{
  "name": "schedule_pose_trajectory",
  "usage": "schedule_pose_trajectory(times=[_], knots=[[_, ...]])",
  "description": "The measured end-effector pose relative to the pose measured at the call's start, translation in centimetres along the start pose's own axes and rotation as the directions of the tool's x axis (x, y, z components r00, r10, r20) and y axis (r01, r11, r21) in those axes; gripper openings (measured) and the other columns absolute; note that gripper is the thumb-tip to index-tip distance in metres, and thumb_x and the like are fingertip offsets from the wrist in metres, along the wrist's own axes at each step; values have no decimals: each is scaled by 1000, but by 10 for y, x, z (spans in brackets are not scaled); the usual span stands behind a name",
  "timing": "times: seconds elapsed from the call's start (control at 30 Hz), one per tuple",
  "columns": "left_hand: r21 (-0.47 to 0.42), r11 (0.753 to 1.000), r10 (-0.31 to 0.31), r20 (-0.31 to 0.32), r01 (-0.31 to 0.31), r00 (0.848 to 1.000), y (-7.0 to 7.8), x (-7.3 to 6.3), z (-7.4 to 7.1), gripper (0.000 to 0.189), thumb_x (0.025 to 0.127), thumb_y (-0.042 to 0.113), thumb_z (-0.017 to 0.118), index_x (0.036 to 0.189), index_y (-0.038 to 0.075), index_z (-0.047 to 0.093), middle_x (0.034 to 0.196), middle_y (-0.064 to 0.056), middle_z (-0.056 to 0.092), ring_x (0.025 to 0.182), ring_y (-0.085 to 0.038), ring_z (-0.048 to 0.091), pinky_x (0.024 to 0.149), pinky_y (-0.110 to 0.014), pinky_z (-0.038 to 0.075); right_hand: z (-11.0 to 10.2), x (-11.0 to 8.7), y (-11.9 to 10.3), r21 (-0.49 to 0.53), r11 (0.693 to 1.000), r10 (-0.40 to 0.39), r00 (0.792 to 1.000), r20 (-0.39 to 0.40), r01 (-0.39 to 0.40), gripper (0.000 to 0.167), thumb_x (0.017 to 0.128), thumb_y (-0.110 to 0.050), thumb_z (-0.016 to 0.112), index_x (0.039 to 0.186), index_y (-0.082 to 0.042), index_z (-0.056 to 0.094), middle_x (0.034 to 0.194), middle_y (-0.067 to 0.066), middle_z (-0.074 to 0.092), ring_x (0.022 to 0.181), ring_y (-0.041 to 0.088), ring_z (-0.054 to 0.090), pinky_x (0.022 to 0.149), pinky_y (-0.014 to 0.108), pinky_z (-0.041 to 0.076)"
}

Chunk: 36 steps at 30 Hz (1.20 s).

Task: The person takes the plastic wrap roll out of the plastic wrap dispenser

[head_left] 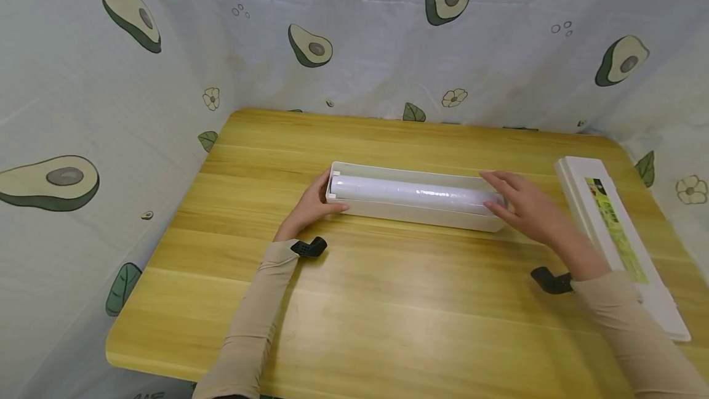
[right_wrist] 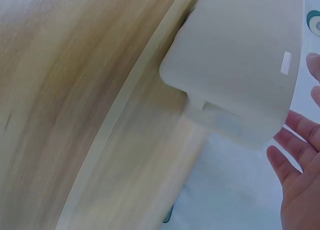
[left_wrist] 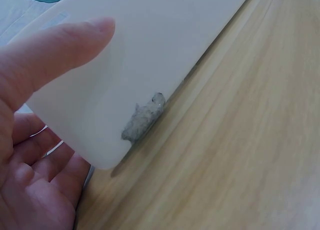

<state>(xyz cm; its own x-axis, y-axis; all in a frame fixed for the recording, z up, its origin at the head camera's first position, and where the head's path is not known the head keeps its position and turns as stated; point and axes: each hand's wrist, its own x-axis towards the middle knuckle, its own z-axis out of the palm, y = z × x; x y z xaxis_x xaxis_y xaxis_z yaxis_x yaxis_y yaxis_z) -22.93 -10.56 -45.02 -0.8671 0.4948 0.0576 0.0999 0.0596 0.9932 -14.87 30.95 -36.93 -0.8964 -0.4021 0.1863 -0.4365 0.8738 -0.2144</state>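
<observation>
A long white cling film dispenser box [head_left: 410, 213] lies uncovered on the table in the head view, with a shiny roll of plastic wrap [head_left: 415, 193] inside. My left hand [head_left: 310, 209] grips the box's left end, thumb on the front wall and fingers round the end. In the left wrist view the thumb [left_wrist: 65, 49] presses the white wall, close to a grey rough patch [left_wrist: 145, 117] at its lower edge. Over the box's right end, my right hand [head_left: 523, 205] has its fingers spread. Its fingertips [right_wrist: 280, 157] are right at the box's end in the right wrist view.
A white lid [head_left: 637, 245] with a yellow-green label lies at the table's right side, partly beneath the right forearm in the head view. The wooden table [head_left: 388, 306] has rounded corners. Behind it hangs a curtain [head_left: 365, 48] printed with avocados.
</observation>
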Motion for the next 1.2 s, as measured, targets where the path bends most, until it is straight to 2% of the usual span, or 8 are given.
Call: schedule_pose_trajectory(times=[0.2,0.33,0.53,0.73,1.2], knots=[[-4,1000,29,3,-29,1000,-3,1,-1,91,77,-3,72,149,21,23,140,-13,42,121,-24,48,96,-30,48,4,5,-6,-9,1000,3,1000,28,-3,63,88,-22,66,144,-16,38,136,21,47,123,40,43,99,59,38],[-8,999,40,9,-40,999,-4,2,-1,91,77,-1,73,150,22,22,139,-14,42,120,-23,49,95,-29,49,5,7,-9,2,1000,-29,999,16,29,62,87,-20,66,143,-14,39,135,20,48,122,39,44,98,59,38],[9,1000,23,-4,-23,1000,-6,0,-3,93,77,0,73,150,23,21,141,-13,41,122,-25,48,96,-31,49,11,12,-13,32,996,-89,996,3,88,61,89,-21,64,144,-15,38,133,21,49,120,39,46,95,59,40],[9,999,34,2,-34,999,-6,1,-2,93,76,-1,74,150,23,21,142,-11,40,124,-27,47,98,-34,48,15,16,-16,45,995,-95,995,12,95,60,89,-21,63,144,-15,38,133,22,48,120,40,46,94,60,40],[10,999,32,-4,-32,999,-4,0,-2,93,77,-2,72,150,22,20,143,-12,40,123,-25,47,96,-29,48,19,26,-21,84,992,-102,992,70,96,58,92,-23,60,145,-16,37,134,21,47,120,39,45,95,60,40]])
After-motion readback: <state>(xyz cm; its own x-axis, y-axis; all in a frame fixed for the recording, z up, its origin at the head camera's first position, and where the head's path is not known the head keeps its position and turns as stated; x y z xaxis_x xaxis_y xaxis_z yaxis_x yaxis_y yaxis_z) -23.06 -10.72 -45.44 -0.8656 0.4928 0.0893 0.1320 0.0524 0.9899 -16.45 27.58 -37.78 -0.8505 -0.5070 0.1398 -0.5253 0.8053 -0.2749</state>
